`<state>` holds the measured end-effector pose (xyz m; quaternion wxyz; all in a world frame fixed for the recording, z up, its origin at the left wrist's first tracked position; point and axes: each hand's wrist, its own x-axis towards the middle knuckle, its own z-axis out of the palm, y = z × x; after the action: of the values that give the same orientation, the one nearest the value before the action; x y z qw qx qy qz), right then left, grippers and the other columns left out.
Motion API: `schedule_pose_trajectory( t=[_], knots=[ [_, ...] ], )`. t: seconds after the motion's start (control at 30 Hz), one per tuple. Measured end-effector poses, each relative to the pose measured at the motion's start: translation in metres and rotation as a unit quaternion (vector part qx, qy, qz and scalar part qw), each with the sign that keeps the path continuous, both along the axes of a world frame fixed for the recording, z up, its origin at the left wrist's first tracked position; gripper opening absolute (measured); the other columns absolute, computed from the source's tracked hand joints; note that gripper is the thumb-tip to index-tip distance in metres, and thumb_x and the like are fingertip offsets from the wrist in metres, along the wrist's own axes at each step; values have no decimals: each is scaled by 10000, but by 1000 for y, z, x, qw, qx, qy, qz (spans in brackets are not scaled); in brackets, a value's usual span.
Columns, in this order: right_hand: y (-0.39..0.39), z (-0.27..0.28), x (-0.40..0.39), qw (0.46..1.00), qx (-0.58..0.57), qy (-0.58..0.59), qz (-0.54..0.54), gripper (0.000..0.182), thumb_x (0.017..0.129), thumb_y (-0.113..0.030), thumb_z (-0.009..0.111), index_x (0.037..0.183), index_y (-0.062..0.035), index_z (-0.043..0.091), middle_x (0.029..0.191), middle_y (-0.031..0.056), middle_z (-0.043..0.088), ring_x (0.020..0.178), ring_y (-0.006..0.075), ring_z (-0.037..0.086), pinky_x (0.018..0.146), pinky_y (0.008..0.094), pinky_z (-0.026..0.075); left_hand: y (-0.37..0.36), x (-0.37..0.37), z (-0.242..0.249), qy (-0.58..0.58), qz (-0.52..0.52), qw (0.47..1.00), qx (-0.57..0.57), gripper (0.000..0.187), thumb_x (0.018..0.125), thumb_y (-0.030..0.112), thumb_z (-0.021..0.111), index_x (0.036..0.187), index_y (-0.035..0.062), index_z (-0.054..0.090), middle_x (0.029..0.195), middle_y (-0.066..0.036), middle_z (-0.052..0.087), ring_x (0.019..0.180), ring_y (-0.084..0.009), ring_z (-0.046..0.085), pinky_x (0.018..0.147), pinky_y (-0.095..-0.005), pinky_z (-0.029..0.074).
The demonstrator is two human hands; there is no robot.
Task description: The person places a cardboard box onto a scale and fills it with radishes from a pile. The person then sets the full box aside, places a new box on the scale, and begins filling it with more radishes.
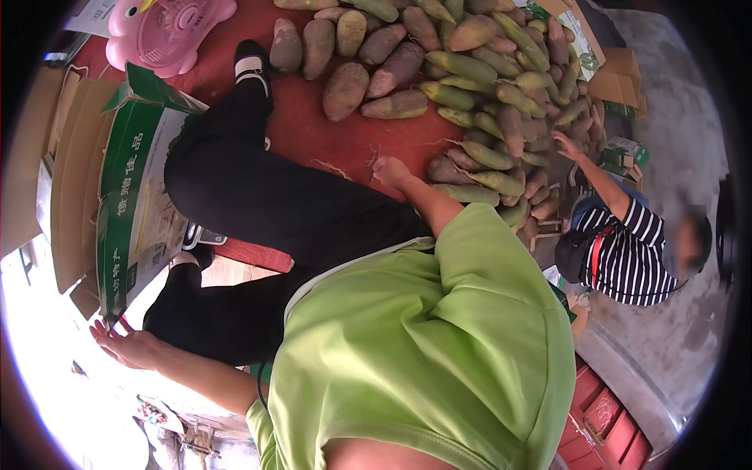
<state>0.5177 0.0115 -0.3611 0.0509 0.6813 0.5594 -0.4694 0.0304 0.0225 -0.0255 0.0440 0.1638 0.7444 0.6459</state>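
Observation:
At the lower left, my left hand (129,346) has its fingers apart beside the bottom corner of a green and white cardboard box (125,204); whether they touch is unclear. My right hand (390,172) is curled closed, low over the red surface (305,129), with nothing visible in it. Thin root-like strands lie near its fingers. Many green and reddish-brown long radishes (470,66) are heaped beyond and right of it. Several darker ones, including a round one (345,92), lie loose closer in.
A pink plastic basin (168,31) is at the upper left. On the right, another person in a striped shirt (627,251) reaches a hand (568,146) toward the heap. Open cardboard boxes (619,78) stand behind it. My black-clad legs (274,204) extend leftward beside the green box.

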Motion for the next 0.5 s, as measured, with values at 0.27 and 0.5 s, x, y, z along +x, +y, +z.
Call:
schedule_pose_trajectory(
  t=[0.27, 0.5],
  knots=[
    [-18, -21, 25, 998, 11, -63, -4, 177, 755, -189, 594, 877, -77, 659, 877, 165, 646, 862, 344, 616, 775, 411, 490, 3, -3, -3, 6, -8, 1000, -15, 369, 980, 266, 374, 1207, 2, 497, 1227, -134, 514, 1145, -254, 487, 920, -431, 449],
    [-16, 8, 59, 990, -18, -138, -26, 187, 772, -210, 599, 896, -82, 655, 939, 173, 639, 916, 349, 610, 834, 424, 485, 6, 1, -2, 17, -5, 998, -54, 440, 1006, 308, 232, 1242, 18, 465, 1250, -135, 486, 1167, -269, 456, 944, -449, 431]
  ],
)
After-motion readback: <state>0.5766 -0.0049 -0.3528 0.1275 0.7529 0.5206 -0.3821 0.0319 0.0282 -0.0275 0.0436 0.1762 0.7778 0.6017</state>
